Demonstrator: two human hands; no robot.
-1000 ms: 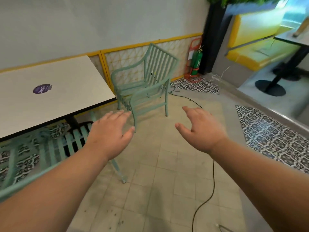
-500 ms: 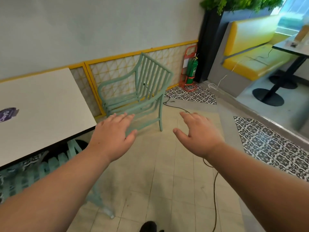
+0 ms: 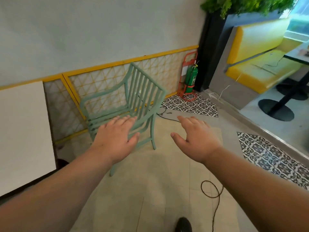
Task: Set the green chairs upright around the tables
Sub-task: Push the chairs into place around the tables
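Note:
A mint-green slatted armchair (image 3: 143,91) stands on its legs by the yellow-trimmed wall, its seat facing the white table (image 3: 21,131) at the left. My left hand (image 3: 115,139) reaches forward with fingers spread; it overlaps the chair's seat and near armrest in the picture, and I cannot tell whether it touches them. My right hand (image 3: 197,138) is stretched out to the right of the chair with fingers straight, holding nothing.
A green fire extinguisher (image 3: 190,79) in a red stand sits at the wall behind the chair. A black cable (image 3: 212,195) loops over the tiled floor. A yellow bench (image 3: 260,71) and a black table base (image 3: 275,109) are at the right.
The view has shifted right and closer to the standing chair. The white table slid to the left edge and the green chair under it has left view. Both hands stay outstretched and empty.

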